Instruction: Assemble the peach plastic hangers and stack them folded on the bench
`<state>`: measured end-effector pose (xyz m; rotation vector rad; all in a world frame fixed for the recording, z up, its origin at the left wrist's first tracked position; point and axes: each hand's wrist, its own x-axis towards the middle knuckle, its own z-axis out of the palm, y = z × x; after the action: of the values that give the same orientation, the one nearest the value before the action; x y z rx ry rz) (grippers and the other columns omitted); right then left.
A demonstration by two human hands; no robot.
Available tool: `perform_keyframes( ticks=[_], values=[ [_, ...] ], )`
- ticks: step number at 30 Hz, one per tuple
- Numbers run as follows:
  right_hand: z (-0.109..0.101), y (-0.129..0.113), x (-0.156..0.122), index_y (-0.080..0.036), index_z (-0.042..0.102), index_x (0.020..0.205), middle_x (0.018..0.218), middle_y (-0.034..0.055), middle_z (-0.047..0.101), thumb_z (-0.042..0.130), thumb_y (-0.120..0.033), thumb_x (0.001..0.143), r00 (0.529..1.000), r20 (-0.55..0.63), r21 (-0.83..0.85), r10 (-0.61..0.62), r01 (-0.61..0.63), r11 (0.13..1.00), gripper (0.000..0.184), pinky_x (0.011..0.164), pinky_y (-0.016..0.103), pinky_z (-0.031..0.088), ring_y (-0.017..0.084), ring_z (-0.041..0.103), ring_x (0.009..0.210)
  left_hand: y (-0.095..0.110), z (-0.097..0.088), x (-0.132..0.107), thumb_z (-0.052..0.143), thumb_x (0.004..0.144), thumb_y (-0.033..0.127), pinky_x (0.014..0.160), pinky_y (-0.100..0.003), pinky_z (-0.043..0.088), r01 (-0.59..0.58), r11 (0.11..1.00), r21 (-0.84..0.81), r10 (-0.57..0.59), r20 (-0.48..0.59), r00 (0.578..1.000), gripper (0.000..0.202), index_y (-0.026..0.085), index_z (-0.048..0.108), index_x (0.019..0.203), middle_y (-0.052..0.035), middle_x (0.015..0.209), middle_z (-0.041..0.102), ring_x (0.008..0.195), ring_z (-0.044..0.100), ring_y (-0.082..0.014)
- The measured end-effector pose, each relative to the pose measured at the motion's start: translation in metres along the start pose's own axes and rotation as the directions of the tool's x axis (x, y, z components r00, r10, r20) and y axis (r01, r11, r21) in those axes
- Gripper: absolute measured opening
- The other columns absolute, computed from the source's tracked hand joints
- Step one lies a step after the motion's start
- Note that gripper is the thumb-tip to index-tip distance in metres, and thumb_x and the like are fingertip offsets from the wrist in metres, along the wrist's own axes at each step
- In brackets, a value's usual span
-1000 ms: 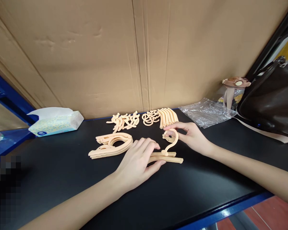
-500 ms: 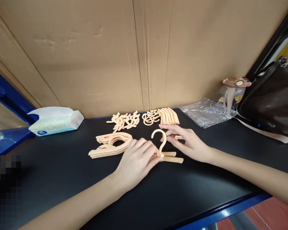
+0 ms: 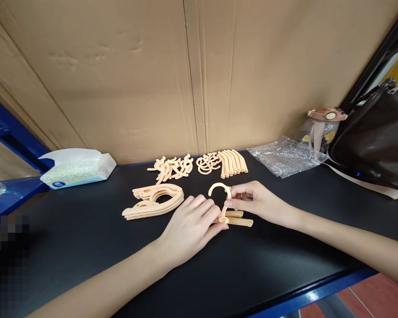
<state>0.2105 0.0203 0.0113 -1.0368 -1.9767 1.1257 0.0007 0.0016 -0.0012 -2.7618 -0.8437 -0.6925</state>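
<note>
A peach plastic hanger hook (image 3: 220, 185) stands up from its round base, close above the tabletop. My left hand (image 3: 194, 223) is closed, thumb and index finger pinching the hook's base. Two straight hanger arms (image 3: 240, 222) lie by that base and stick out to the right, their left ends hidden behind my fingers. My right hand (image 3: 257, 201) closes thumb and fingers on the hook's right side; its curled fingers are partly hidden. Left of my hands lies a stack of folded hangers (image 3: 155, 203).
Behind are a pile of loose hooks (image 3: 208, 162), a pile of curved pieces (image 3: 174, 168) and a row of hanger arms (image 3: 234, 163). A tissue pack (image 3: 78, 168) lies left. Clear plastic bag (image 3: 281, 154), bottle (image 3: 325, 126) and dark bag (image 3: 371, 137) are right.
My right hand has come down and left, its spread fingers closing onto the hook. The hook has tilted and lowered a little. My left hand has barely moved.
</note>
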Motion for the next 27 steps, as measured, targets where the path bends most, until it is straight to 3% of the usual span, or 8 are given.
perform_keyframes(
  ticks=[5, 12, 19, 24, 27],
  values=[
    [-0.005, -0.002, 0.002, -0.017, 0.059, 0.070, 0.064, -0.0020, 0.054, 0.057, -0.048, 0.085, 0.998, -0.054, -0.039, -0.015, 0.013, 0.999, 0.035, 0.056, 0.024, 0.035, 0.010, 0.046, 0.060, 0.000, 0.001, 0.000, 0.058, 0.090, 0.039, 0.060, -0.029, 0.028, -0.007, 1.000, 0.004, 0.007, -0.012, 1.000, 0.028, 0.017, 0.049, 0.074, 0.0010, 0.069, 0.051, 0.067, 0.043, -0.0164],
    [-0.010, 0.002, 0.007, -0.018, 0.054, 0.065, 0.062, -0.0021, 0.052, 0.055, -0.052, 0.085, 0.991, -0.131, 0.004, 0.007, -0.007, 1.000, 0.040, 0.058, 0.025, 0.036, 0.011, 0.046, 0.060, 0.001, 0.001, 0.001, 0.057, 0.086, 0.047, 0.062, -0.031, 0.032, 0.127, 0.990, 0.068, -0.134, 0.116, 0.984, 0.032, 0.017, 0.052, 0.074, -0.0014, 0.075, 0.052, 0.071, 0.046, -0.0187],
    [-0.011, 0.006, 0.009, -0.018, 0.051, 0.063, 0.061, -0.0026, 0.051, 0.055, -0.051, 0.085, 0.991, -0.136, 0.033, -0.012, 0.016, 0.999, 0.040, 0.060, 0.026, 0.035, 0.011, 0.044, 0.059, 0.004, -0.004, 0.002, 0.054, 0.074, 0.022, 0.059, -0.030, 0.032, 0.065, 0.997, 0.034, -0.069, 0.141, 0.988, 0.006, 0.017, 0.052, 0.072, -0.0022, 0.074, 0.051, 0.071, 0.044, -0.0185],
    [-0.011, 0.006, 0.009, -0.018, 0.051, 0.063, 0.061, -0.0022, 0.051, 0.054, -0.053, 0.085, 0.991, -0.134, 0.014, -0.008, 0.010, 1.000, 0.042, 0.061, 0.027, 0.036, 0.011, 0.044, 0.059, 0.004, -0.003, 0.000, 0.048, 0.086, 0.018, 0.058, -0.029, 0.032, 0.022, 0.997, -0.073, -0.019, 0.050, 0.999, 0.011, 0.017, 0.051, 0.075, 0.0007, 0.070, 0.054, 0.064, 0.044, -0.0148],
    [-0.011, 0.006, 0.009, -0.018, 0.051, 0.064, 0.062, -0.0021, 0.051, 0.054, -0.054, 0.085, 0.992, -0.130, 0.008, -0.008, 0.009, 1.000, 0.041, 0.060, 0.027, 0.036, 0.011, 0.045, 0.059, 0.002, -0.004, -0.001, 0.047, 0.092, 0.020, 0.059, -0.027, 0.034, 0.051, 0.980, -0.190, -0.052, 0.000, 0.999, 0.011, 0.017, 0.053, 0.083, 0.0013, 0.073, 0.058, 0.064, 0.046, -0.0138]
  ],
)
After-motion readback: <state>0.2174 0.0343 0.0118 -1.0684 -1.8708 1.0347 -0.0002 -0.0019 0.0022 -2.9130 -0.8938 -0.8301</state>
